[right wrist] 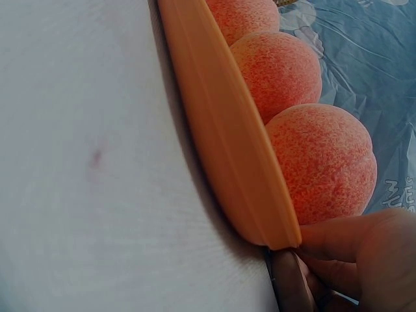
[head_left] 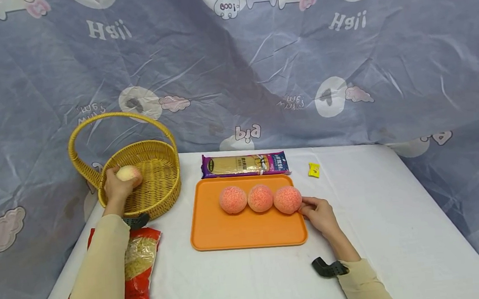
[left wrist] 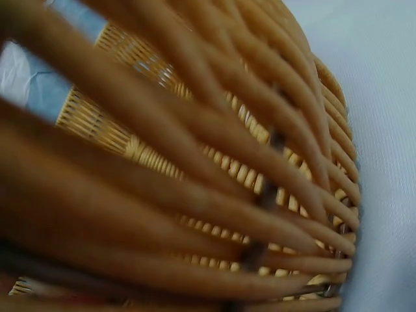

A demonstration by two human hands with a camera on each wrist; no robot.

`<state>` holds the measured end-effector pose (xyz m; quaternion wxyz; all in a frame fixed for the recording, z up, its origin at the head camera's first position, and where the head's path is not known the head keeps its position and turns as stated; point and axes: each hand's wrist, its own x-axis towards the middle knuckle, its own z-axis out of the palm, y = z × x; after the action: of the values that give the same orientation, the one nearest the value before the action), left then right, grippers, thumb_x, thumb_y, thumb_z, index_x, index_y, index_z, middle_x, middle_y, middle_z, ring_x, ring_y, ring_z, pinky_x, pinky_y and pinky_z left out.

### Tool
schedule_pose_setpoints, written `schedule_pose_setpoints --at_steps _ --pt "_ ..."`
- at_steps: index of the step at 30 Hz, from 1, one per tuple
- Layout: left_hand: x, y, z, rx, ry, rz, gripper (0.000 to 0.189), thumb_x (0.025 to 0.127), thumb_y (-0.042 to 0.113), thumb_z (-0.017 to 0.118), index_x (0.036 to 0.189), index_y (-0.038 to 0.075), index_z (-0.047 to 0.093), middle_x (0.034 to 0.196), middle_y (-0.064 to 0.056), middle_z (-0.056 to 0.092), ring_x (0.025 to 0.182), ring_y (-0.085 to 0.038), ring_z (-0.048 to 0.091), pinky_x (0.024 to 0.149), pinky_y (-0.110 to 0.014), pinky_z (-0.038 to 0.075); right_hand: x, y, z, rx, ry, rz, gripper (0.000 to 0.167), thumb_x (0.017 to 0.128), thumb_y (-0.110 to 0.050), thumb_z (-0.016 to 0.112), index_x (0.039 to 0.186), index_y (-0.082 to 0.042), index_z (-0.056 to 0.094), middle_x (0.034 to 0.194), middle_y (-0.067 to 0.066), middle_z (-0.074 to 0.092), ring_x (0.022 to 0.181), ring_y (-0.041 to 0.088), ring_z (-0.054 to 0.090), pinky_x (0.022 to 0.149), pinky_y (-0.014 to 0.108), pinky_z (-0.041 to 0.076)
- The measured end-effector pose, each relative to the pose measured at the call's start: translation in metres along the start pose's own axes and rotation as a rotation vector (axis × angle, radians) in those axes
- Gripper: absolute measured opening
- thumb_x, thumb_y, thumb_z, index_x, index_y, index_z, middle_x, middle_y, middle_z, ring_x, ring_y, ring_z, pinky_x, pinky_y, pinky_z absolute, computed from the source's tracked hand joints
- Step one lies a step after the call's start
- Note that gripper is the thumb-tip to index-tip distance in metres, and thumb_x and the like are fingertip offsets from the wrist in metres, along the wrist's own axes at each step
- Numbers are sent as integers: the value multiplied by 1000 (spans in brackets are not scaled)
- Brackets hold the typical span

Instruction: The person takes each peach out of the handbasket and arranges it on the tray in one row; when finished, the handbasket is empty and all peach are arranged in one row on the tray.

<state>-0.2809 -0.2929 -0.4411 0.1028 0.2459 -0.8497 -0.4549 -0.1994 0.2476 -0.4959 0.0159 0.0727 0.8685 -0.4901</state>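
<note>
My left hand (head_left: 116, 187) reaches over the near left rim of a wicker basket (head_left: 163, 176) and grips a pale yellow peach (head_left: 129, 173) inside it. The left wrist view shows only the basket's blurred weave (left wrist: 260, 162), with hand and peach hidden. On an orange tray (head_left: 248, 235) three pink peaches (head_left: 260, 198) lie in a row. My right hand (head_left: 320, 216) pinches the tray's right edge, beside the rightmost peach (head_left: 287, 199). In the right wrist view, fingers (right wrist: 335, 239) lie above and below the tray rim (right wrist: 234, 149), close against that peach (right wrist: 325, 162).
A purple pack of noodles (head_left: 245, 165) lies behind the tray. To its right is a small yellow packet (head_left: 314, 170). A red bag of pasta (head_left: 140, 260) lies partly under my left forearm. The basket's tall handle (head_left: 120, 114) arches upward. A patterned grey cloth (head_left: 216, 67) hangs behind the white table (head_left: 241, 280).
</note>
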Motion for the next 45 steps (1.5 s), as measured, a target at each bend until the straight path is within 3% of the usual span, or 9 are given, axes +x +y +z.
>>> schedule_pose_setpoints --at_steps 5,11,18,22,27,31,35,39,45 --pt "0 0 0 27 -7 13 81 85 19 73 150 6 26 147 -27 37 134 -45 35 108 -57 31 0 0 0 -7 2 2 38 90 -3 60 126 6 61 97 17 67 74 10 58 62 16 50" --pt "-2 2 0 91 -34 73 76 83 22 75 146 2 36 143 -29 41 130 -47 36 107 -58 30 -1 0 1 5 5 10 38 89 -2 60 126 7 61 96 16 67 74 10 58 62 16 51" --pt "-16 17 -4 29 -31 132 73 83 20 75 145 6 41 146 -23 44 132 -46 36 107 -57 31 0 0 -1 -4 3 -15 38 89 -2 60 125 7 61 94 16 66 73 10 57 61 17 50" --pt "-38 37 -9 -44 -30 155 76 82 23 77 147 11 40 148 -18 43 133 -41 37 105 -56 34 0 -1 -2 -6 5 -17 38 89 -2 60 126 7 61 94 16 67 72 11 57 61 18 50" --pt "-83 66 -11 -109 -37 205 78 81 25 79 148 14 40 147 -15 44 125 -34 47 96 -48 45 0 0 -3 -14 5 -2 38 89 -3 60 126 7 60 96 17 67 73 11 57 61 18 50" --pt "-122 77 1 -149 -44 278 75 77 19 81 143 14 46 142 -13 49 113 -29 51 86 -38 45 0 1 -3 -11 5 3 38 90 -2 59 127 6 60 97 17 67 74 10 57 62 17 50" --pt "-152 78 23 -203 -89 334 73 74 11 82 140 13 50 136 -13 51 102 -27 52 79 -32 46 0 0 -3 -4 2 -8 39 90 -2 59 127 7 60 97 17 66 74 10 57 62 17 50" --pt "-166 72 47 -232 -149 350 73 73 10 82 139 12 50 133 -15 52 107 -27 53 85 -35 48 1 -1 -2 2 -2 -11 39 89 -2 59 127 7 60 97 17 66 74 9 57 62 16 51" --pt "-171 59 74 -228 -184 354 72 71 11 83 137 10 52 128 -18 53 111 -29 49 90 -43 47 0 0 0 12 -4 2 38 90 -2 59 127 7 60 97 17 67 74 9 57 62 16 51"
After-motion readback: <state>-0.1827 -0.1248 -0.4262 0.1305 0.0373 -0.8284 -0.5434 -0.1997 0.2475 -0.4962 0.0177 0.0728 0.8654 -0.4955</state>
